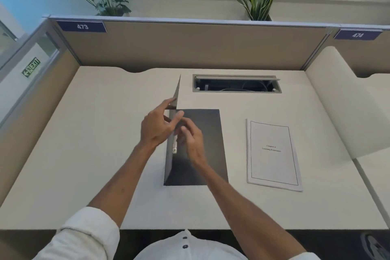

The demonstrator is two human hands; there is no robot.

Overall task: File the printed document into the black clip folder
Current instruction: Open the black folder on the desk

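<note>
The black clip folder [207, 145] lies at the middle of the desk with its front cover lifted almost upright. My left hand [158, 126] pinches that raised cover between thumb and fingers. Just inside the spine my right hand [190, 141] rests with fingers curled at the metal clip [175, 148]; whether it grips the clip I cannot tell. The printed document [273, 154], a white stapled sheaf with a bordered title page, lies flat on the desk to the right of the folder, apart from both hands.
A white desk [84, 154] is walled by beige partitions at the back and left. An open cable tray [236, 85] is recessed behind the folder. A curved white divider [346, 107] rises at the right. Plants stand beyond the back partition.
</note>
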